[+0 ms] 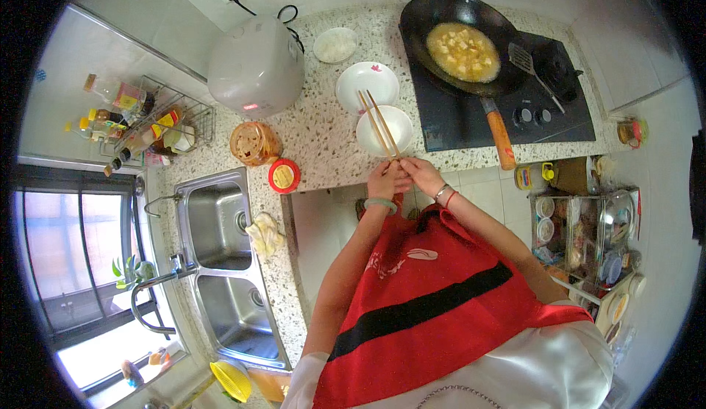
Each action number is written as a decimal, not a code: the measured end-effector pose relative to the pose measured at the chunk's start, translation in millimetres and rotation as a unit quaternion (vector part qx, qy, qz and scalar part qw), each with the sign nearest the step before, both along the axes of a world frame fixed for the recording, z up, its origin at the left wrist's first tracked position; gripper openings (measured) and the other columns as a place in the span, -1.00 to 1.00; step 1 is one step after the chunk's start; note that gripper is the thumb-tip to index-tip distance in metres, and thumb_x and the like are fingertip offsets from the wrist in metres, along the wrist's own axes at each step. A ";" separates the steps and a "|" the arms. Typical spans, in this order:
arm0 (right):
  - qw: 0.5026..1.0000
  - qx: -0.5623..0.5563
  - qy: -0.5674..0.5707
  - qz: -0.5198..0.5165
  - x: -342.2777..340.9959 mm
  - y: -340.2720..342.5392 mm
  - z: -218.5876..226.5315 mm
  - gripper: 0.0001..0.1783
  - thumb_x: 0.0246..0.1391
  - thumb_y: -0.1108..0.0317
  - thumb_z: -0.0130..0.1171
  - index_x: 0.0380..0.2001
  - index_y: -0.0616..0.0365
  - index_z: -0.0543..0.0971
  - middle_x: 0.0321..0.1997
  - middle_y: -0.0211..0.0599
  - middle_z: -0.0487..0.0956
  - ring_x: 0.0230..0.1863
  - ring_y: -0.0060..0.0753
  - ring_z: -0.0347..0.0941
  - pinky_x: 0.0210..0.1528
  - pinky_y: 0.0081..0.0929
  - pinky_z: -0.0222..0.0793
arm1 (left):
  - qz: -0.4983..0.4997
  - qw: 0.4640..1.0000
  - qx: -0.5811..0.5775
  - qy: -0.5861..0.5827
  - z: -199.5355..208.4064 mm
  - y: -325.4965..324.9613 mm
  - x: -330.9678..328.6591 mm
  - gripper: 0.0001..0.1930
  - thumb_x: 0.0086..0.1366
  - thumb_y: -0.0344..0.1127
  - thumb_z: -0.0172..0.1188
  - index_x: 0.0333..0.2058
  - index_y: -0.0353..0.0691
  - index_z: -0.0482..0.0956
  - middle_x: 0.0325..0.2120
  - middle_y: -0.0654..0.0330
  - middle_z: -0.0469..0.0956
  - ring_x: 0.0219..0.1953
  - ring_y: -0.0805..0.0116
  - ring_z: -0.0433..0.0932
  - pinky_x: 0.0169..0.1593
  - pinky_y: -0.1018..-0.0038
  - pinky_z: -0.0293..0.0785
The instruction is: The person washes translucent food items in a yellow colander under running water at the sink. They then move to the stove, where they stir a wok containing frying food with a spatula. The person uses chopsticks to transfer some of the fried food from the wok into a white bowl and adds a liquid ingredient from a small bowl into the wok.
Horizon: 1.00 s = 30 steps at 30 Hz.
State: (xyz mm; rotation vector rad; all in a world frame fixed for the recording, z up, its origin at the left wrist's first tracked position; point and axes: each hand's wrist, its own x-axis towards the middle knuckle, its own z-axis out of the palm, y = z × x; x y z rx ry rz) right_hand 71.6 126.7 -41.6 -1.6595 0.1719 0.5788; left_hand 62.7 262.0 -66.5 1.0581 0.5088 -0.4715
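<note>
A pair of wooden chopsticks point(374, 123) extends away from me over the counter, spread slightly into a narrow V. Their near ends are pinched between my left hand point(387, 180) and my right hand point(424, 176), which meet at the counter's front edge. Beneath the sticks sits a small white bowl point(401, 123); whether they touch its rim I cannot tell. Behind it is a wider white dish point(379, 84) with a pink flower mark, and farther back a small bowl of white food point(335, 45).
At right, a black wok point(414, 37) with tofu cubes in yellowish broth point(463, 52) sits on the cooktop point(441, 126), its wooden handle point(499, 133) jutting toward me. A slotted spatula point(523, 59) lies beside it. Leftward are a rice cooker point(257, 67), a jar point(254, 144), a red lid point(284, 176) and a double sink point(257, 262).
</note>
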 end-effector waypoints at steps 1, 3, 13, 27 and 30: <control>1.000 0.014 -0.006 -0.001 -1.4 -3.6 3.1 -0.50 0.28 0.05 -0.05 -0.08 0.34 0.51 -0.18 -0.22 0.60 -0.12 -0.32 0.55 -0.11 -0.36 0.45 | 0.012 1.000 0.007 0.005 1.1 -3.6 0.1 -0.61 0.36 -0.16 0.10 0.00 -0.36 0.43 -0.41 0.06 0.59 -0.51 0.25 0.62 -0.49 0.40 0.61; 0.999 0.018 -0.037 -0.006 -4.9 -6.3 -18.7 -0.60 0.24 0.18 -0.01 0.02 0.19 0.48 -0.18 -0.10 0.61 -0.21 -0.14 0.58 -0.19 -0.28 0.47 | 0.033 0.999 0.022 0.017 5.0 -7.4 0.5 -0.66 0.35 -0.23 0.11 -0.03 -0.36 0.47 -0.43 0.07 0.59 -0.53 0.27 0.62 -0.52 0.40 0.61; 0.893 -0.250 -0.359 0.103 -19.7 -11.3 26.8 -0.59 0.23 0.28 -0.11 0.11 0.15 0.39 -0.18 0.02 0.57 -0.18 0.08 0.50 -0.15 -0.11 0.43 | 0.040 0.998 -0.023 0.031 39.9 -6.5 -17.1 -0.66 0.31 -0.31 0.16 0.00 -0.36 0.46 -0.24 0.10 0.59 -0.29 0.29 0.62 -0.29 0.45 0.64; 0.809 -0.217 -0.505 0.208 -3.5 -24.9 64.6 -0.53 -0.07 0.49 0.17 -0.01 -0.03 0.54 -0.01 -0.22 0.39 -0.05 -0.14 0.42 -0.02 -0.34 0.39 | -0.041 0.987 -0.137 0.075 94.1 5.7 -48.6 -0.67 0.33 -0.28 0.15 -0.04 -0.39 0.44 -0.23 0.01 0.56 -0.21 0.15 0.63 -0.16 0.39 0.63; 0.806 -0.224 -0.500 0.223 -0.9 -26.8 51.1 -0.58 -0.04 0.44 0.13 -0.04 -0.01 0.54 -0.04 -0.23 0.41 -0.06 -0.15 0.43 -0.04 -0.35 0.41 | -0.052 0.986 -0.139 0.074 95.7 9.5 -46.7 -0.64 0.33 -0.25 0.15 -0.03 -0.39 0.42 -0.22 0.00 0.56 -0.21 0.14 0.63 -0.16 0.37 0.64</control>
